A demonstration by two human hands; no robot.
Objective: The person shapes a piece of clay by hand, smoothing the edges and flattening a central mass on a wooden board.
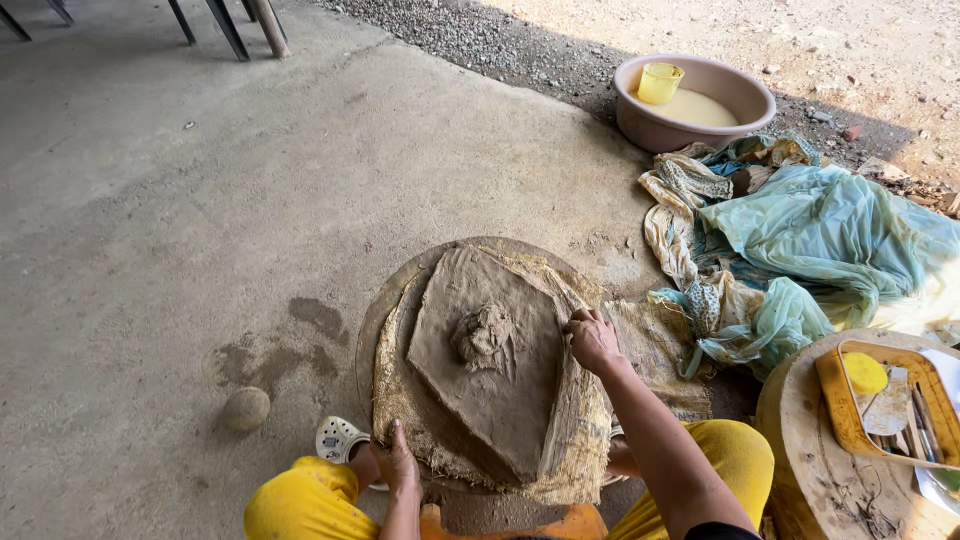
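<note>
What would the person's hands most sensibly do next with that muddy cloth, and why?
Probably press the clay lump flat. It sits unworked in the middle of the cloth, while the left hand and right hand only grip the cloth's edges.

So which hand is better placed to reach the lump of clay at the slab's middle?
Probably the right hand: it rests on the slab's right edge, level with the clay lump. The left hand sits at the burlap's near rim, farther away.
</note>
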